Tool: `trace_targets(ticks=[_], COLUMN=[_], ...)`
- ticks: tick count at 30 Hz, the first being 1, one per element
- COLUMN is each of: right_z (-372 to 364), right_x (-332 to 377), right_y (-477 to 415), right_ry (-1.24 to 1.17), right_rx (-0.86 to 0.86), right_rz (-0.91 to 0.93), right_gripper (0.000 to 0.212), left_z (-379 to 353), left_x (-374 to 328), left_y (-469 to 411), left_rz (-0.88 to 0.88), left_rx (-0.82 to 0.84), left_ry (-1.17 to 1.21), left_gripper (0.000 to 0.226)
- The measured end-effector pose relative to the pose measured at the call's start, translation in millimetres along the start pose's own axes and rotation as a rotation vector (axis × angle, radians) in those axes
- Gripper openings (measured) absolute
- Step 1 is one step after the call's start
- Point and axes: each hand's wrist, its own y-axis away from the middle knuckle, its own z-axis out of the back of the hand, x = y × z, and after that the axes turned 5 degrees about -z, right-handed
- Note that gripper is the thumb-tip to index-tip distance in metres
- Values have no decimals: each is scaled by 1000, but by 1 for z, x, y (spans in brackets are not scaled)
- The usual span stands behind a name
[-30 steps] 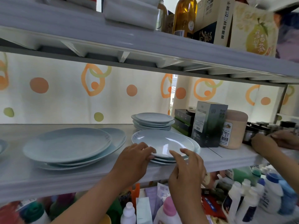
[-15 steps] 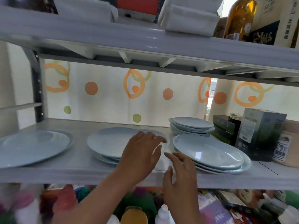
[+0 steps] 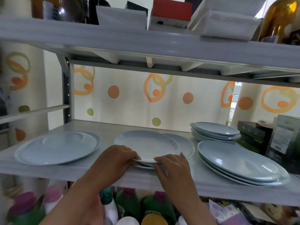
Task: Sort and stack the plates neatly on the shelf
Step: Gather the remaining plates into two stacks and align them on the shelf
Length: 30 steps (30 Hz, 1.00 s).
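Pale blue plates lie in several piles on the grey middle shelf (image 3: 48, 169). My left hand (image 3: 116, 159) and my right hand (image 3: 172, 163) both grip the near rim of the middle pile (image 3: 146, 143), whose plates lie offset from one another. A pile of large plates (image 3: 56, 147) lies at the left. Another large pile (image 3: 240, 163) sits at the right front. A stack of smaller plates (image 3: 215, 131) stands behind it at the back right.
Dark boxes (image 3: 254, 135) and a grey carton (image 3: 285, 137) stand at the right end of the shelf. The upper shelf (image 3: 146, 44) hangs low overhead with boxes and a bottle on it. Bottles (image 3: 129, 202) crowd the level below.
The view has swung left. My hands left the right front pile, crossed over and closed on the near rim of the middle pile.
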Motion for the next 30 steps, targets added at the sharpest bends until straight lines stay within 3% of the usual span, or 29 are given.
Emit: trace_targets(ticks=[9, 15, 25, 30], right_z=[3, 8, 44, 75], right_x=[5, 2, -23, -48], right_y=[-1, -4, -16, -14], right_ry=[5, 2, 123, 191], right_rx=[18, 5, -228, -343], right_rz=[44, 71, 245, 247], right_gripper=[13, 6, 13, 16], left_z=[-9, -12, -9, -16], left_x=[-2, -6, -39, -73], left_y=[5, 4, -24, -54], left_rz=[-62, -81, -90, -68], left_rx=[-137, -230, -375, -417], left_ry=[-107, -93, -62, -20], left_gripper=[5, 23, 27, 14])
